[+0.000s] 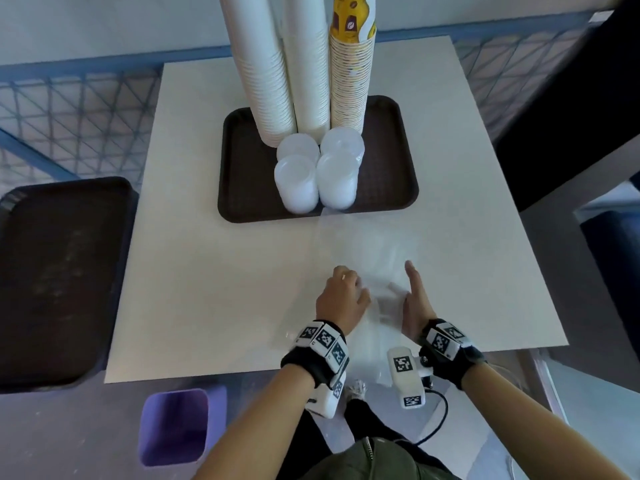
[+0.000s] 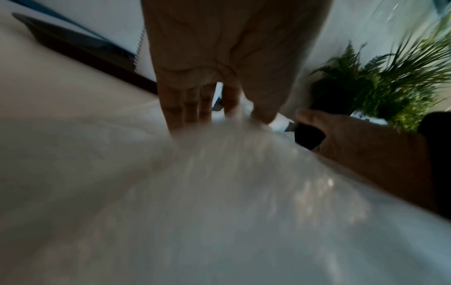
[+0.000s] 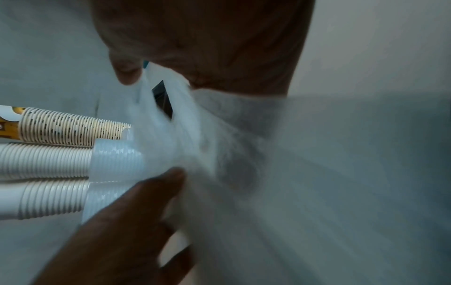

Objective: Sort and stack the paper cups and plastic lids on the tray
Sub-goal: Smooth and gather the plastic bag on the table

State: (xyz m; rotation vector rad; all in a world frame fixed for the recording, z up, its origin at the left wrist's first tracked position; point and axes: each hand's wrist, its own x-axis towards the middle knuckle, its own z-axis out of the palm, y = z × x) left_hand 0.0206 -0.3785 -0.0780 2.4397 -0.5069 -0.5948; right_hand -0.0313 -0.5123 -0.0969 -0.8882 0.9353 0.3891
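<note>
A dark brown tray (image 1: 384, 150) sits at the far middle of the white table (image 1: 207, 271). On it stand two tall stacks of white paper cups (image 1: 273, 81) and one stack of printed cups (image 1: 351, 84), with several short stacks of clear plastic lids (image 1: 298, 181) in front. A crumpled clear plastic sleeve (image 1: 377, 268) lies on the table near me. My left hand (image 1: 344, 289) pinches a bunch of it with curled fingers and thumb (image 2: 263, 113). My right hand (image 1: 415, 292) stands edge-on beside the sleeve, fingers straight, touching the film (image 3: 195, 144).
A second dark tray (image 1: 62, 271) lies off the table's left side. A purple bin (image 1: 176, 424) stands on the floor below the near edge. A green plant (image 2: 390, 86) is to the right, and a dark bench (image 1: 571, 98) runs past the far right corner.
</note>
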